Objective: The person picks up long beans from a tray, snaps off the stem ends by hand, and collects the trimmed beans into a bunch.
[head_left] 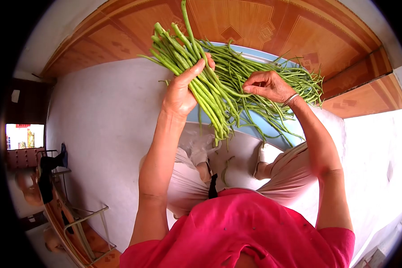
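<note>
1. Green beans (178, 56), long and gathered into a bunch, are held above the left part of the blue tray (254, 130). Their lower tips hang past its near edge.
2. The left hand (182, 93) wraps the bunch near its middle. Its fingers are closed around the stalks, with the thumb across the front; this grip appears to keep the beans together and roughly parallel.
3. The right hand (271, 87) is beside the bunch, over the loose pile (299, 85). Its thumb and forefinger pinch what looks like one thin bean (236, 94); such a grip suits isolating a single strand. The other fingers are curled in.
4. The loose pile lies tangled across the tray, with ends over the right edge. The tray presumably keeps it off the floor (102, 111) and within reach.
5. Beyond the far edge stands a wood-patterned panel (228, 18).
6. A clear plastic bag (194, 142) is near the knees, before the near edge. Whether it holds anything cannot be determined.
</note>
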Action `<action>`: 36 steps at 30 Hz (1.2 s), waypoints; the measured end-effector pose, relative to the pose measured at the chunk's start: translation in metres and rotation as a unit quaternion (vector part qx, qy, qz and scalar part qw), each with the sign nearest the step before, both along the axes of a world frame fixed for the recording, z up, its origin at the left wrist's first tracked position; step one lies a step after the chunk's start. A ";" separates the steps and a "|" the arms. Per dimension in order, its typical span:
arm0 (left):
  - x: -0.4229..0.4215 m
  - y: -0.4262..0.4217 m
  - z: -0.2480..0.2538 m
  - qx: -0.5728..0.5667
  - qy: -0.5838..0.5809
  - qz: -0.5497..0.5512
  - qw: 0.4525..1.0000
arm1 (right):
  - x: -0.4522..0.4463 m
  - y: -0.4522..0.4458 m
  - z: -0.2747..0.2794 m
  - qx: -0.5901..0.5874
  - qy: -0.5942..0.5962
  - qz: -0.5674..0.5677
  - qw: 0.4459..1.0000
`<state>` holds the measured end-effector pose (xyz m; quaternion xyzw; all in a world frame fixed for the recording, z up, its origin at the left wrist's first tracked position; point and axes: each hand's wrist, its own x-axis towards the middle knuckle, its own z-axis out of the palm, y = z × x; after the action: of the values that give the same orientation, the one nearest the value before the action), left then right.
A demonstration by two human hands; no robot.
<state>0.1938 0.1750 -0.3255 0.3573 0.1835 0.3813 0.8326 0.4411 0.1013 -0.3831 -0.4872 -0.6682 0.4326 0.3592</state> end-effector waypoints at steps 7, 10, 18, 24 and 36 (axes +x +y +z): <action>-0.003 0.001 0.002 -0.007 -0.010 -0.007 1.000 | 0.029 0.018 -0.063 0.036 -0.363 -0.175 0.915; -0.004 0.001 0.002 -0.014 0.003 -0.003 1.000 | 0.017 0.024 -0.078 0.007 -0.445 -0.149 0.883; -0.016 0.016 -0.001 -0.015 -0.040 -0.013 0.999 | 0.026 0.037 -0.096 -0.034 -0.324 -0.188 0.926; -0.025 0.023 -0.005 -0.054 -0.052 -0.007 0.997 | 0.040 0.043 -0.087 -0.068 -0.138 -0.168 0.974; -0.025 0.023 -0.004 -0.057 -0.043 0.009 0.997 | 0.026 0.086 -0.081 0.102 -0.426 -0.212 0.874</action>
<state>0.1689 0.1981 -0.3290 0.2912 0.1726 0.3929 0.8550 0.4668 0.1870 -0.4640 -0.7146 -0.6780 0.0257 0.1705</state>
